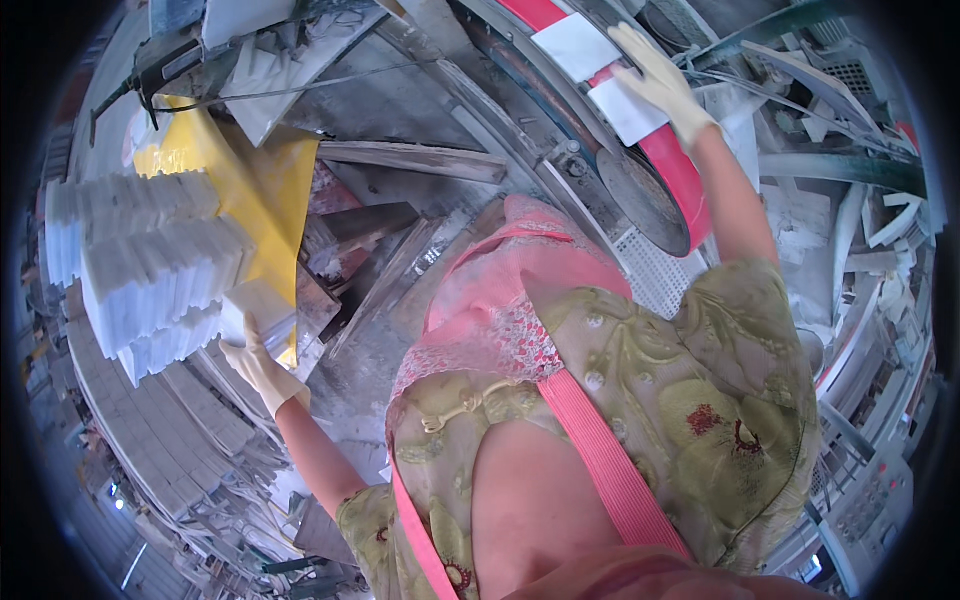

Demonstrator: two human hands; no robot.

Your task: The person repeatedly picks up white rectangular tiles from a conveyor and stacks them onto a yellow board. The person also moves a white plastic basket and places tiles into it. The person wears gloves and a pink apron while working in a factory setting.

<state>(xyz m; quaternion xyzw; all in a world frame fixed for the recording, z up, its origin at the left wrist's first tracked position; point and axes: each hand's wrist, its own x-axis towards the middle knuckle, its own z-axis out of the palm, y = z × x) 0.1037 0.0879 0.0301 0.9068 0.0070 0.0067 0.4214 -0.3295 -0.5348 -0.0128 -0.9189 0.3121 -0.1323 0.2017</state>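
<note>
My left hand [258, 368], in a pale rubber glove, grips a white stone tile [262, 308] at the near end of the stacked rows. Its thumb lies against the tile's face, while the other fingers are partly hidden. Beside it, several rows of white tiles [165, 265] stand on edge, close together. At the upper right my right hand [658, 85], gloved too, stretches its fingers flat over the edge of a white tile [628, 110]. That tile lies on a red conveyor belt [675, 180]. Just beyond it on the belt sits another white tile [577, 47].
A yellow sheet [265, 190] hangs beside the stacks. Wooden boards [415, 160] and stone offcuts lie between the stacks and the conveyor. A black-handled tool [165, 75] with a cable rests at the upper left. Broken slabs [830, 90] and a green bar [850, 170] are at the right.
</note>
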